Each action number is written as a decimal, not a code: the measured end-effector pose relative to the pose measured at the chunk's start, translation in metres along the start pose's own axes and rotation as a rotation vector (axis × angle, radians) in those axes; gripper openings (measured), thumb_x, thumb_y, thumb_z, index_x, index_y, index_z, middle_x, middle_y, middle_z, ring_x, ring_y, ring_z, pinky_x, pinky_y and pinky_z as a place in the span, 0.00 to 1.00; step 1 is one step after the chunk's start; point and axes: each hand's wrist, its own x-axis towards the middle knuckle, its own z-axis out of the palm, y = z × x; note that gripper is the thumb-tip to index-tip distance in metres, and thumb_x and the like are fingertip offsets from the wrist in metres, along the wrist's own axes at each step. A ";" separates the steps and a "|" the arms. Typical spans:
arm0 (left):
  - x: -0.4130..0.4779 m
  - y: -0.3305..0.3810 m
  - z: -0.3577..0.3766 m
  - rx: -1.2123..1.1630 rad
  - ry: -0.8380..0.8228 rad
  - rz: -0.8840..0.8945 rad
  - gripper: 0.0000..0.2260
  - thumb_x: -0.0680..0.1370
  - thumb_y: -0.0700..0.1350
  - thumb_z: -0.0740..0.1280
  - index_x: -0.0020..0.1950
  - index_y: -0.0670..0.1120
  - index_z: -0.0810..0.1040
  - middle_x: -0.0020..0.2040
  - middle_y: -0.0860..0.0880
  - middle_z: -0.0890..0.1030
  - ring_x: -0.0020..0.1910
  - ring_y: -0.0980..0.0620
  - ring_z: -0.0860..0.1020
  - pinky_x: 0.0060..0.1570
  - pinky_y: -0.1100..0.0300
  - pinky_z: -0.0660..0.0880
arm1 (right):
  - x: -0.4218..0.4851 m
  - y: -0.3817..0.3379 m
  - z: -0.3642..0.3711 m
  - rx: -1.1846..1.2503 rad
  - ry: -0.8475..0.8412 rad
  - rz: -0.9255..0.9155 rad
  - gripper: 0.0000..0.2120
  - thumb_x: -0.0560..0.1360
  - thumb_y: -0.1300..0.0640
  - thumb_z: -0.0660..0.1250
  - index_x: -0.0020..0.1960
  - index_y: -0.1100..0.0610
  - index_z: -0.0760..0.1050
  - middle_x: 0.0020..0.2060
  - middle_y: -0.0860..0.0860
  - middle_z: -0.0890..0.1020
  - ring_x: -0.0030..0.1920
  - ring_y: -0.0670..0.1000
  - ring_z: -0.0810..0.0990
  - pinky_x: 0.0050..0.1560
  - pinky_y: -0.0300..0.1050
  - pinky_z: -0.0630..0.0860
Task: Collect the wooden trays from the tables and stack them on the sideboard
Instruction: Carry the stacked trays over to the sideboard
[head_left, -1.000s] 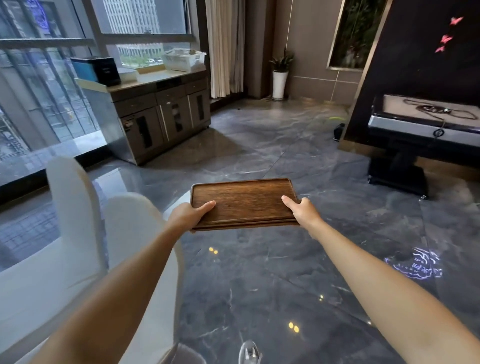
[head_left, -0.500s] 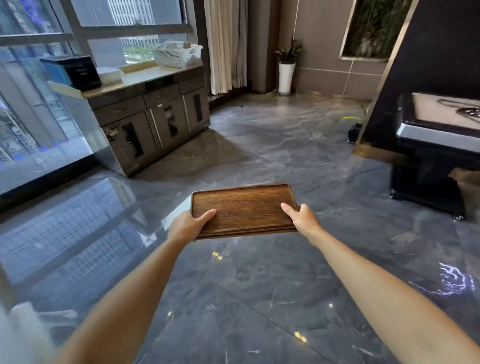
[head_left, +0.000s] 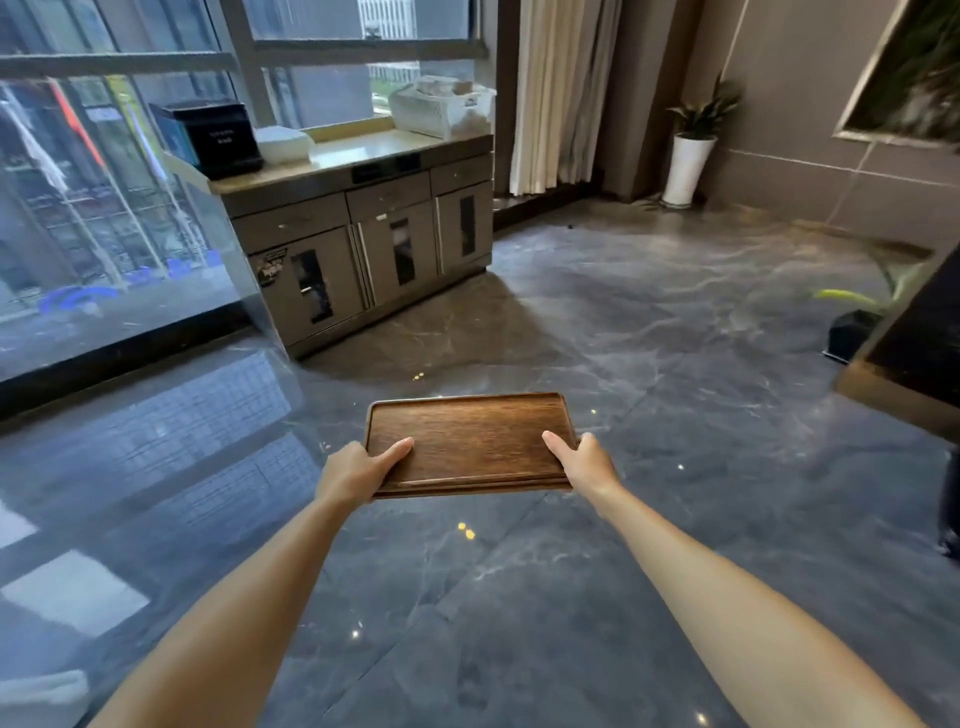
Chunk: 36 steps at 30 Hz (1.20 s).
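Wooden tray (head_left: 470, 441) carried level over the marble floor (head_left: 649, 338), nearer the sideboard (head_left: 363, 228) than a second ago.
Left hand (head_left: 353, 470) and right hand (head_left: 587, 462) grip its near corners, thumbs on top, other fingers hidden beneath; the white chairs have dropped out of view, and the sideboard looms larger beyond the fingers.

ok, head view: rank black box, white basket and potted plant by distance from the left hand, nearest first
1. Black box: on the near end of the sideboard top, ahead and to the left of the left hand.
2. White basket: on the far end of the same top, by the window.
3. Potted plant: on the floor against the far wall, well to the right.
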 end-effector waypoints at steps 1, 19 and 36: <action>0.018 0.010 0.002 -0.003 0.004 -0.010 0.28 0.69 0.68 0.63 0.35 0.41 0.73 0.35 0.45 0.78 0.37 0.46 0.77 0.36 0.56 0.70 | 0.023 -0.008 -0.001 0.000 -0.011 -0.009 0.22 0.75 0.45 0.64 0.54 0.64 0.72 0.54 0.59 0.79 0.57 0.59 0.76 0.52 0.47 0.70; 0.486 0.166 -0.004 -0.037 0.093 -0.122 0.32 0.70 0.68 0.62 0.50 0.38 0.77 0.51 0.40 0.81 0.51 0.40 0.77 0.51 0.50 0.74 | 0.512 -0.178 0.073 -0.047 -0.106 -0.046 0.21 0.75 0.46 0.65 0.53 0.65 0.70 0.52 0.59 0.78 0.57 0.60 0.76 0.54 0.48 0.71; 0.906 0.307 -0.057 -0.063 0.232 -0.248 0.29 0.68 0.69 0.63 0.43 0.40 0.76 0.42 0.44 0.80 0.34 0.46 0.81 0.45 0.49 0.81 | 0.971 -0.368 0.174 -0.054 -0.322 -0.175 0.21 0.75 0.44 0.64 0.54 0.62 0.69 0.54 0.60 0.78 0.47 0.56 0.79 0.25 0.37 0.74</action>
